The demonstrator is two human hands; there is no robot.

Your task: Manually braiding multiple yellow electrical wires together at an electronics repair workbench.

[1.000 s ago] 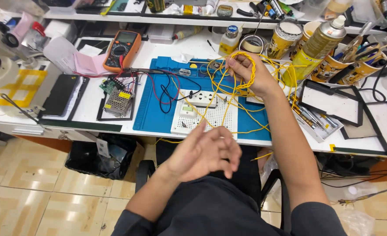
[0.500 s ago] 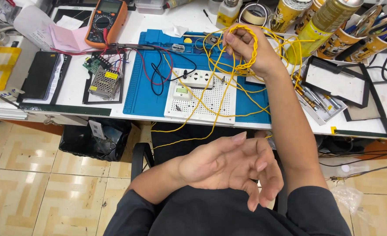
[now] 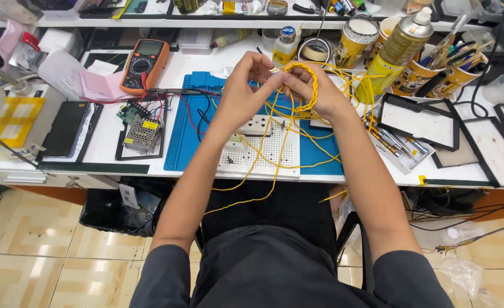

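Note:
A bundle of yellow wire (image 3: pixel 306 91) is looped and partly twisted above the workbench. My right hand (image 3: pixel 319 96) grips the loops. My left hand (image 3: pixel 246 85) pinches the same bundle from the left side. Loose yellow strands (image 3: pixel 263 165) trail down across a white perforated board (image 3: pixel 266 151) and over the bench's front edge. The board lies on a blue mat (image 3: pixel 189 134) beneath both hands.
An orange multimeter (image 3: pixel 142 65) and a small circuit board with a metal module (image 3: pixel 141 131) lie left of the mat. Cans, a spray can (image 3: pixel 403 40) and cups of tools (image 3: pixel 434 71) stand at the back right. Black-framed trays (image 3: pixel 414 120) sit at right. A black bin (image 3: pixel 112 208) stands under the bench.
My left hand has risen from my lap to the wire bundle and taken hold of it beside my right hand. The view has tilted back toward the bench.

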